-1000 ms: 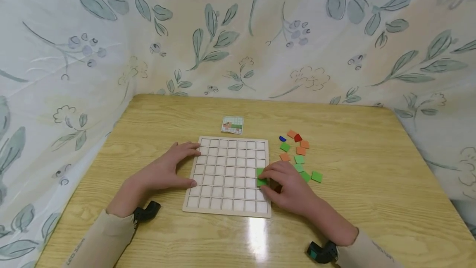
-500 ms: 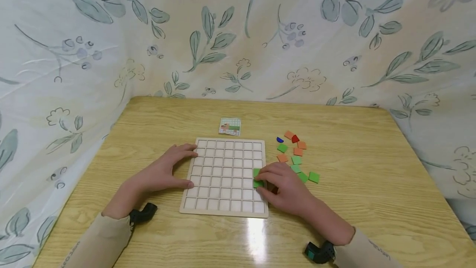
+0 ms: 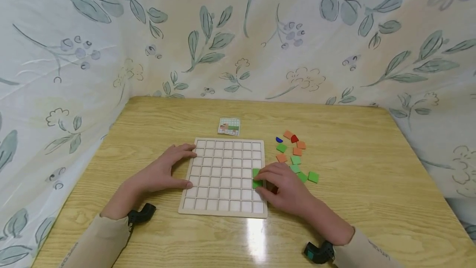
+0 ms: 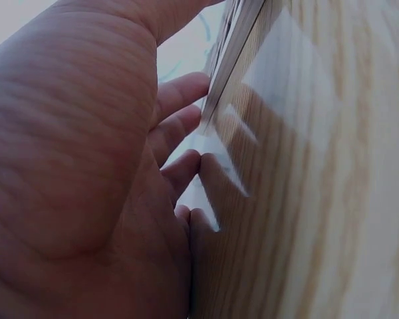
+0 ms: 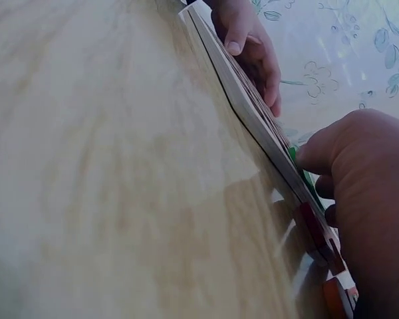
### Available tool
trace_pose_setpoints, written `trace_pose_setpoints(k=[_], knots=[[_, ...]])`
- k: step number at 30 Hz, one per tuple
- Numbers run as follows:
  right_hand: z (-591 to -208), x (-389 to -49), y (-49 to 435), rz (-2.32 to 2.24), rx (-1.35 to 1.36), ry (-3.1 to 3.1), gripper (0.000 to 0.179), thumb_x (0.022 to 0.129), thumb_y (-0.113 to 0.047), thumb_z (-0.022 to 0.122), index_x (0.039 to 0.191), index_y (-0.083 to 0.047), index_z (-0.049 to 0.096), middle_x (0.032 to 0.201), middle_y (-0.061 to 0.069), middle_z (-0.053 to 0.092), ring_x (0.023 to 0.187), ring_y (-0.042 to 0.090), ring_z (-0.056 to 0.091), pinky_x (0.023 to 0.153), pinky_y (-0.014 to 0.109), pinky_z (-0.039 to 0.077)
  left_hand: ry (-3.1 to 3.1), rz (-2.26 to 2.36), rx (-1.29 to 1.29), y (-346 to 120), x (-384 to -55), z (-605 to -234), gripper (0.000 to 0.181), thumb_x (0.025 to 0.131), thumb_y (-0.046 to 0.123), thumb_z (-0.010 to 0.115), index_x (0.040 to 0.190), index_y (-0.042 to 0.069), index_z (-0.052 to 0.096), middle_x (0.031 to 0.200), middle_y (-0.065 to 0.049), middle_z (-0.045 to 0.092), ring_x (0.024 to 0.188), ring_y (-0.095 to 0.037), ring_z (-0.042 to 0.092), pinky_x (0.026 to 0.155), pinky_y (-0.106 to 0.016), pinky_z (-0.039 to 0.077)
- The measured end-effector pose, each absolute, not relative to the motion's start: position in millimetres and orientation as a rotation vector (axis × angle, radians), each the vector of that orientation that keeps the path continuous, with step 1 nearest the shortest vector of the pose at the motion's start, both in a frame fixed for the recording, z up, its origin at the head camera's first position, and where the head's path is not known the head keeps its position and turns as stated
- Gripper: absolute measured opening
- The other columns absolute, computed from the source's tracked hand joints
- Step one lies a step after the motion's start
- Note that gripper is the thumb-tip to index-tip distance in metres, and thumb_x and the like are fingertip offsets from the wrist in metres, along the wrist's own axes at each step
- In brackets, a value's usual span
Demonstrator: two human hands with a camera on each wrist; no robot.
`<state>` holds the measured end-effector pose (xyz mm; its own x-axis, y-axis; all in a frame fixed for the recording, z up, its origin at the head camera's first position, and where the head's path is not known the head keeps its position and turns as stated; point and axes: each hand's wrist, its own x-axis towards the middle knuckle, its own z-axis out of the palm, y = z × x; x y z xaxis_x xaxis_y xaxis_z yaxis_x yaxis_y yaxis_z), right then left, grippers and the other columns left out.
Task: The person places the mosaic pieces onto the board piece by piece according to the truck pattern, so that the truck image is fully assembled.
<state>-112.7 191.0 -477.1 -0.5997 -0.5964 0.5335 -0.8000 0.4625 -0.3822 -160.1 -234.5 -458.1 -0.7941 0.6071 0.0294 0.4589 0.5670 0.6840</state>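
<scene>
Wooden grid board (image 3: 226, 172) flat on the desk (image 3: 357, 152) | right hand (image 3: 285, 187): grip pinching a green tile (image 3: 257, 184) in the board's right-hand column, partly covered | red piece (image 5: 311, 229) beneath that hand, mostly hidden from above | left hand (image 3: 160, 173): grip relaxed, touching the board's left edge | card (image 3: 229, 127) beyond, details too small

Left hand (image 3: 163, 173): fingers lightly bent, a little spread; thumb extended, wide of them. Right hand (image 3: 285, 186), well apart from the left: fingers curled, thumb on their near side, tips close in a pinch. Left forearm (image 3: 120, 199) and right forearm (image 3: 332, 223) slant inward behind the hands.
</scene>
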Motion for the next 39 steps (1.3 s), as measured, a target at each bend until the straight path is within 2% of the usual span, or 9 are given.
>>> trace_pose_setpoints(k=[7,15,22,27,32,39], knots=[[-471.3,-120.9,205.2,0.875,1.069,-2.367,0.022,0.087,-0.009,0.09,0.108,-0.01,0.081,0.109,-0.002,0.077,0.105,0.021,0.071,0.092,0.043,0.054,2.59,1.044,0.906,-237.3,-160.7,-459.8,0.086,0.086,0.045,0.094,0.157,0.015,0.057,0.175,-0.006,0.034,0.165,-0.036,0.018,0.134,-0.062,0.0],[-466.1,-149.2,228.1,0.932,0.727,-2.38,0.013,0.089,-0.003,0.087,0.1,-0.003,0.081,0.1,0.005,0.08,0.094,0.027,0.07,0.089,0.049,0.052,2.596,1.034,0.89,-236.3,-160.0,-459.1,0.086,0.086,0.047,0.094,0.157,0.017,0.057,0.176,-0.004,0.033,0.166,-0.035,0.017,0.134,-0.059,0.0],[-464.3,-173.3,230.0,0.939,0.469,-2.521,0.017,0.094,-0.014,0.085,0.105,-0.001,0.081,0.102,0.013,0.08,0.094,0.035,0.067,0.085,0.052,0.052,2.59,1.021,0.89,-235.5,-159.7,-458.5,0.084,0.087,0.049,0.093,0.157,0.018,0.057,0.176,-0.002,0.033,0.166,-0.031,0.018,0.135,-0.059,0.001],[-465.4,-179.9,225.9,0.778,0.402,-2.635,0.028,0.093,-0.029,0.084,0.106,-0.004,0.082,0.104,0.012,0.08,0.098,0.037,0.069,0.087,0.056,0.052,2.587,1.019,0.908,-235.2,-161.0,-459.5,0.085,0.087,0.049,0.093,0.157,0.017,0.057,0.176,-0.003,0.033,0.166,-0.031,0.019,0.135,-0.058,0.001],[-462.4,-180.2,223.9,0.715,0.403,-2.66,0.025,0.092,-0.025,0.081,0.105,-0.004,0.082,0.109,0.014,0.079,0.105,0.041,0.069,0.09,0.059,0.05,2.603,1.017,0.913,-235.7,-162.5,-459.4,0.085,0.086,0.049,0.093,0.157,0.018,0.057,0.176,-0.002,0.034,0.165,-0.031,0.021,0.135,-0.056,0.001],[-462.6,-178.2,222.9,0.727,0.377,-2.691,0.021,0.091,-0.02,0.08,0.104,-0.005,0.083,0.112,0.014,0.079,0.105,0.04,0.068,0.09,0.058,0.048,2.59,1.033,0.924,-236.2,-163.5,-459.8,0.086,0.087,0.047,0.093,0.157,0.016,0.057,0.175,-0.006,0.034,0.165,-0.035,0.02,0.134,-0.061,0.001]])
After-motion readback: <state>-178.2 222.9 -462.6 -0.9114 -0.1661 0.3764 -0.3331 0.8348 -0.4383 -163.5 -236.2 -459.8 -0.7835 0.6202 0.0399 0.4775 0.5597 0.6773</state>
